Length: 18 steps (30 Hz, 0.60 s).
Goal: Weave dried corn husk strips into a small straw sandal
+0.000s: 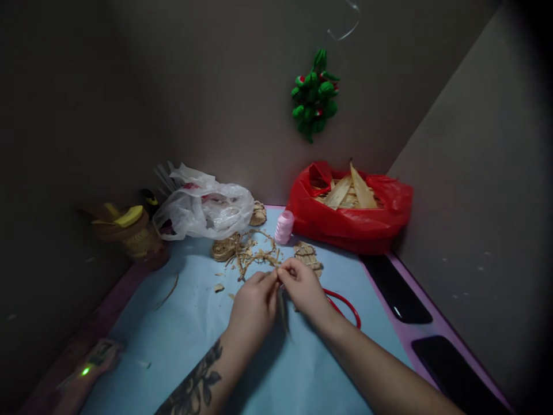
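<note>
My left hand (254, 300) and my right hand (301, 283) meet above the middle of the blue sheet, thumbs and fingertips pinched together. Between them they hold a thin dried plant strip (283, 311), its tail hanging down toward me. The fingers hide the gripped part. Just past my right hand lies a braided straw piece (307, 256). Loose straw scraps (254, 253) are scattered beyond my left hand, beside a coiled straw braid (226, 246). A pink thread spool (284, 228) stands upright behind them. By my right wrist a red looped handle (352, 308) shows partly.
At the back right sits a red plastic bag (345, 230) holding dried husks (362, 189). A white plastic bag (203, 213) and a brown pot (144, 245) stand back left. Two black phones (400, 294) line the right edge. A green ornament (317, 101) hangs above.
</note>
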{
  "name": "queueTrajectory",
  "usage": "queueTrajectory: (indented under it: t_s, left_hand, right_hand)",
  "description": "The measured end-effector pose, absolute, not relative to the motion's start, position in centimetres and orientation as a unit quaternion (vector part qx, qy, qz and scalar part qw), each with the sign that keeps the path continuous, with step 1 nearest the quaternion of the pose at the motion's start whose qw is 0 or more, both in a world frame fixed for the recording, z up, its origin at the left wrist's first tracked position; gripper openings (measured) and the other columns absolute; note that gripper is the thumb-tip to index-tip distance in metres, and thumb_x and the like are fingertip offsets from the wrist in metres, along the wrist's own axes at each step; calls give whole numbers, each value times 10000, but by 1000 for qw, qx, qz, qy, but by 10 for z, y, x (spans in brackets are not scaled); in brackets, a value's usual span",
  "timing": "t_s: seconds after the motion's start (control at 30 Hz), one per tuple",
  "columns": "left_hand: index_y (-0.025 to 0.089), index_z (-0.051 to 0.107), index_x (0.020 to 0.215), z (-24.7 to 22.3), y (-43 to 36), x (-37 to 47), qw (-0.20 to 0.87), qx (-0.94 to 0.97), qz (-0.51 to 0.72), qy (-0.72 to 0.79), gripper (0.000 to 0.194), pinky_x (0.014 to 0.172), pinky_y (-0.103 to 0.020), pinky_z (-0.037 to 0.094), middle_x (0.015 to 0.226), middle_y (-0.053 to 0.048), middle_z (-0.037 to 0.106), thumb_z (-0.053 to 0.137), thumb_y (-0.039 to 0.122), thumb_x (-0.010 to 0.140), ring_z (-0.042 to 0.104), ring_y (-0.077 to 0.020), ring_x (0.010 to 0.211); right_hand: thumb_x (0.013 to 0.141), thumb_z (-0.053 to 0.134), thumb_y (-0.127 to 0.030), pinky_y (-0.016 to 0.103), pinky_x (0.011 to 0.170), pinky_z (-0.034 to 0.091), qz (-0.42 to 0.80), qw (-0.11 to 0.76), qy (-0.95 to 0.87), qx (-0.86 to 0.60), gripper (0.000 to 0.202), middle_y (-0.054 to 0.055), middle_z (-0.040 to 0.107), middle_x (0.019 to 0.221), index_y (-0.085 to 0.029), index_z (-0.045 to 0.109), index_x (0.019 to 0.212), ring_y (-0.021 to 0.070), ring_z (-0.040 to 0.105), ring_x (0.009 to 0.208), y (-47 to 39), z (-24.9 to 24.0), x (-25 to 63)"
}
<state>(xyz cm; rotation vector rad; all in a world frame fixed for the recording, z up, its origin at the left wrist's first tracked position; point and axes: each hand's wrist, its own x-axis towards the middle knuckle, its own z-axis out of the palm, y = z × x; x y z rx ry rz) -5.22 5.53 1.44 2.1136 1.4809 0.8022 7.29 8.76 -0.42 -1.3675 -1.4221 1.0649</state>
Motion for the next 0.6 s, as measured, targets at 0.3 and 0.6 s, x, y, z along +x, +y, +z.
queueTrajectory:
  t_s: [0.3, 0.6]
  left_hand:
    - [160, 638, 1021, 11, 58, -52, 187, 734, 365, 542, 274, 801, -314, 441, 942, -95, 603, 434, 130, 841, 549, -198, 900]
    - [159, 668, 731, 13, 68, -58, 367, 632, 379, 567, 189, 613, -244, 395, 697, -20, 658, 547, 297, 778, 565, -160, 659]
  right_hand:
    - [744, 500, -304, 240, 554, 386, 512, 448, -534, -503, 123, -38, 510, 604, -201, 453, 695, 122, 487, 562, 91, -2, 78]
    - [752, 484, -220, 215, 518, 309, 490, 384, -614, -485, 91, -57, 433, 574, -192, 461, 669, 105, 417, 546, 89, 4, 78]
